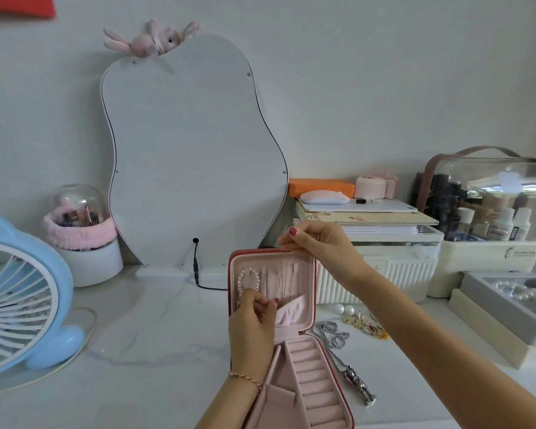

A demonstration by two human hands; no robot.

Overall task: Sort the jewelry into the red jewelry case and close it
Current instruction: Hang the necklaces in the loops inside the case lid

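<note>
The red jewelry case stands open on the white table, its pink-lined lid upright. A pearl strand hangs from the lid's hooks at the left, and a thin chain hangs further right. My left hand pinches the lower end of the pearl strand in front of the lid's pocket. My right hand pinches the lid's top edge. To the right of the case lie a silver ball chain with a pendant, two pearl earrings and several small gold pieces.
A wavy mirror leans on the wall behind the case, with a black cable at its foot. A blue fan stands at the left. White organizers and a grey box holding pearls crowd the right side.
</note>
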